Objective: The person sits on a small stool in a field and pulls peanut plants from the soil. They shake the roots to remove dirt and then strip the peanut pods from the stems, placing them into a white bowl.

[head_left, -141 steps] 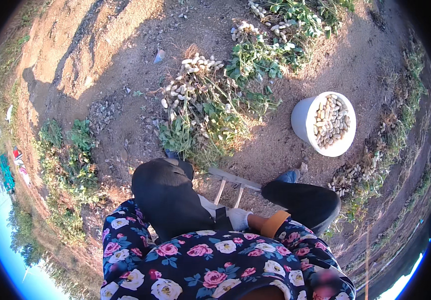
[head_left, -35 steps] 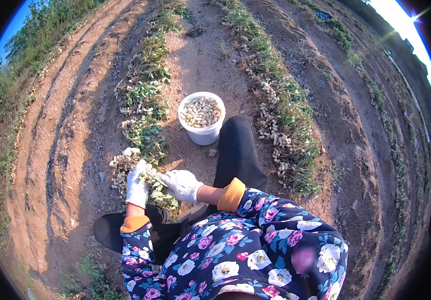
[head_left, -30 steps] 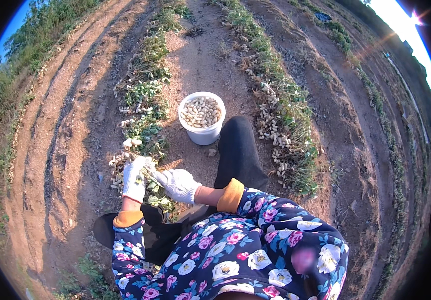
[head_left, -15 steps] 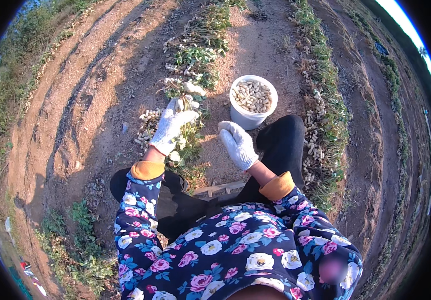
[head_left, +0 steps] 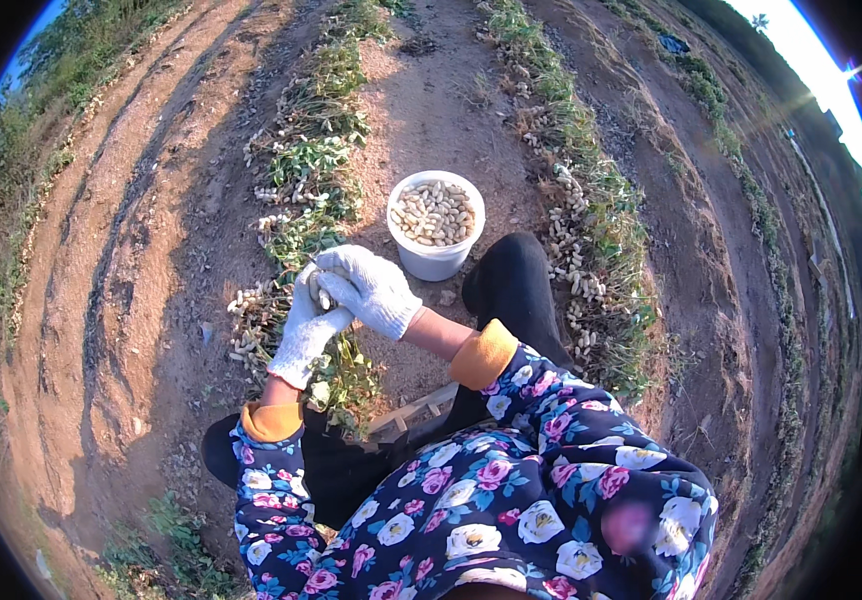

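Both my hands wear white knitted gloves and meet over the left row of pulled peanut plants [head_left: 303,190]. My left hand [head_left: 303,338] is closed round a peanut plant, whose leafy stems [head_left: 351,385] hang below it. My right hand [head_left: 373,292] lies against the left one with its fingers curled over a few peanuts [head_left: 321,290] between the hands; its fingertips are partly hidden. Just beyond my right hand stands a white bucket [head_left: 433,262], nearly full of loose peanuts [head_left: 435,212].
A second row of peanut plants [head_left: 596,235] with pods showing lies to the right, beside my bent right knee [head_left: 513,285]. Low wooden slats [head_left: 413,412] show between my legs. Bare soil ridges [head_left: 121,250] run along the left, and shrubs [head_left: 11,180] edge the field.
My right hand has moved left from near the bucket to meet my left hand and close on the peanuts there. The view has swung, so the bucket and rows appear further left.
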